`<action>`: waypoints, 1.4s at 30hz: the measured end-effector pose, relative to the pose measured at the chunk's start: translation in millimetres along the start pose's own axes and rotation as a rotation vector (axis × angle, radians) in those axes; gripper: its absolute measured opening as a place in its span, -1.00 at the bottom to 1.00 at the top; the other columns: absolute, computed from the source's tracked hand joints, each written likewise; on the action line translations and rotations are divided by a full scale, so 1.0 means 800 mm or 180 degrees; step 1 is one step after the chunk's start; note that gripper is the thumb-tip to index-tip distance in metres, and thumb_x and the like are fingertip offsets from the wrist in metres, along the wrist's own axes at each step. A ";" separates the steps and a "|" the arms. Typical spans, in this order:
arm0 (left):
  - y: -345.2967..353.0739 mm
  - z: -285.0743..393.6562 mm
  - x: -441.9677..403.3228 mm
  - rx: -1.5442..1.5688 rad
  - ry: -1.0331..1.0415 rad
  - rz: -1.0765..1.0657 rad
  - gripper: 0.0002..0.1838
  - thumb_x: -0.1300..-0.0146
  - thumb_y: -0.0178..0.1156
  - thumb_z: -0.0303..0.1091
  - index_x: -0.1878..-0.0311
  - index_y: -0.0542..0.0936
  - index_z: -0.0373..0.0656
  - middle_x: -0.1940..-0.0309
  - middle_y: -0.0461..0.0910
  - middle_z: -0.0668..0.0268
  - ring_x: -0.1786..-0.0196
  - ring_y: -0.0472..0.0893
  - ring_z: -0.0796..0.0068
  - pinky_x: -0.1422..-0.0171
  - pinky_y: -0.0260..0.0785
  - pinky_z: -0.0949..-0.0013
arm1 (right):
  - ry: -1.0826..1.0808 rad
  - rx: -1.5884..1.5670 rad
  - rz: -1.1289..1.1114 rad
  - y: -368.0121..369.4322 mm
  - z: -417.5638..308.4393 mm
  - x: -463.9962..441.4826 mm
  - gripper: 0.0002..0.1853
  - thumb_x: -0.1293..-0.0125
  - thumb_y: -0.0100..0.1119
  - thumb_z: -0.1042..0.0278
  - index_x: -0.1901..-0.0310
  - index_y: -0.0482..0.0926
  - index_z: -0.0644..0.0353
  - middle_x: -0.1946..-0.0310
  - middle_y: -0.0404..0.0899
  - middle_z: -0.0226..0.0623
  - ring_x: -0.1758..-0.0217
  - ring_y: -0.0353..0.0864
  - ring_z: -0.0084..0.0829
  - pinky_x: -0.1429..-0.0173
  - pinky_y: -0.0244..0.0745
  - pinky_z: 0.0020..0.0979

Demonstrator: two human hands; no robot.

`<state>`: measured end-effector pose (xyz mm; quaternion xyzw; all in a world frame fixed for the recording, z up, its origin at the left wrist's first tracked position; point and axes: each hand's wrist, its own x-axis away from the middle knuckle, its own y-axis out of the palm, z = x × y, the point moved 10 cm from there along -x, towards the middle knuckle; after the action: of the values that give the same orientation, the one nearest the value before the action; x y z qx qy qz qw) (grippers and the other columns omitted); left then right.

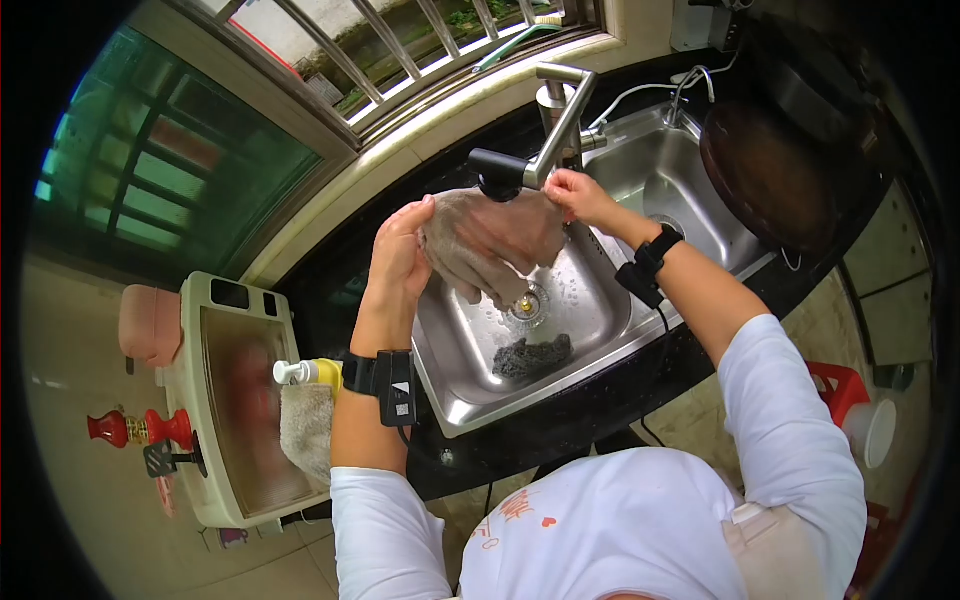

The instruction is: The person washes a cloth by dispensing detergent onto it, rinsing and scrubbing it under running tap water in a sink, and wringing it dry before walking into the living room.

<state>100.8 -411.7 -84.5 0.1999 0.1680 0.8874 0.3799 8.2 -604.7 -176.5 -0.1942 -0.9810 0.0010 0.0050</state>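
A thin, wet, grey-brown cloth (pixel 490 243) hangs spread between my two hands, over the left sink basin (pixel 590 330). My left hand (pixel 402 245) is closed on its left edge. The upper right corner is pinched by my right hand (pixel 585 197), just beside the faucet (pixel 525 168). The faucet's black head is directly above the cloth's top edge. Below the cloth, a dark mesh scouring pad (pixel 532 356) lies on the basin floor near the drain (pixel 527 302).
A second sink basin (pixel 715 215) is to the right, with a large dark pan (pixel 760 175) beyond it. On the left stand a pale cabinet (pixel 215 400), a yellow pump bottle (pixel 328 374) and a draped towel (pixel 306 425). A barred window (pixel 400 45) lies ahead.
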 end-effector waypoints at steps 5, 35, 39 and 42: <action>-0.006 0.009 -0.003 -0.0024 0.0067 0.0105 -0.87 -0.20 0.05 -0.42 0.34 0.52 -0.27 0.38 0.54 0.30 0.31 0.53 0.51 0.18 0.40 0.46 | -0.0509 0.0663 0.0074 -0.022 -0.046 -0.017 -0.85 -0.22 0.01 0.32 0.33 0.46 0.22 0.53 0.40 -0.51 0.42 0.32 -0.65 0.32 0.27 -0.56; -0.031 -0.049 -0.048 -0.0944 -0.0080 0.0504 -0.92 -0.06 0.18 -0.49 0.36 0.53 -0.25 0.43 0.53 0.32 0.35 0.49 0.56 0.23 0.33 0.53 | 0.0771 -0.1363 0.0139 -0.106 -0.119 0.026 -0.81 -0.28 -0.02 0.33 0.29 0.47 0.31 0.40 0.52 -0.28 0.38 0.55 -0.49 0.23 0.52 -0.44; -0.029 -0.054 -0.046 -0.1171 -0.0106 0.0512 -0.93 -0.07 0.17 -0.49 0.36 0.51 -0.24 0.44 0.52 0.34 0.40 0.48 0.59 0.32 0.35 0.55 | 0.0678 -0.1725 0.0151 -0.108 -0.138 0.036 -0.78 -0.27 -0.03 0.37 0.30 0.45 0.41 0.40 0.53 -0.19 0.38 0.57 -0.41 0.23 0.54 -0.38; -0.018 -0.067 -0.038 -0.0925 -0.0166 0.0508 -0.93 -0.09 0.17 -0.47 0.36 0.50 -0.22 0.46 0.51 0.34 0.43 0.46 0.60 0.38 0.35 0.53 | 0.0666 -0.1776 0.0093 -0.106 -0.141 0.040 -0.80 -0.28 -0.03 0.37 0.31 0.44 0.39 0.42 0.52 -0.21 0.40 0.57 -0.42 0.24 0.54 -0.40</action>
<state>102.8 -432.7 -144.0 0.1786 0.0116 0.9242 0.3374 -52.8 -670.8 -63.2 -0.2011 -0.9346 -0.2886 0.0526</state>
